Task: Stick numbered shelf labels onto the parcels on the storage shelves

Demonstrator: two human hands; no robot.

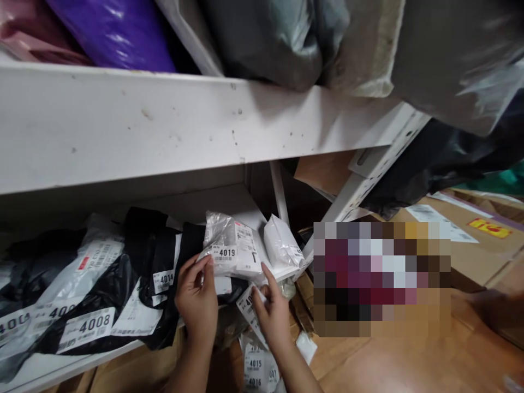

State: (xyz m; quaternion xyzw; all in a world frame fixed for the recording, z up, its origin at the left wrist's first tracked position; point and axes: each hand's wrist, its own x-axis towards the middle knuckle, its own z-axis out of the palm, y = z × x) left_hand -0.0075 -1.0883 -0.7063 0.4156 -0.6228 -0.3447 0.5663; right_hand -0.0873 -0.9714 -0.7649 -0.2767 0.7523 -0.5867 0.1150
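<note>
A clear-and-white plastic parcel (245, 232) lies at the near edge of the lower shelf, and a sticker reading 4019 (224, 252) is on its front. My left hand (198, 297) has thumb and forefinger closed at the parcel's lower left corner, beside that sticker. Between the thumb and fingers of my right hand (271, 305) is a strip of number labels (249, 311), its forefinger reaching up to the parcel's lower right edge. More printed labels hang below, among them 4015 (256, 363) and 4016.
Black and white bagged parcels with number stickers, such as 4008 (88, 330), fill the shelf leftward. A white packet (282, 240) stands at right. Overhead is a white shelf beam (164, 125) with bags above. Cardboard boxes (458, 234) and a blurred-out patch lie right.
</note>
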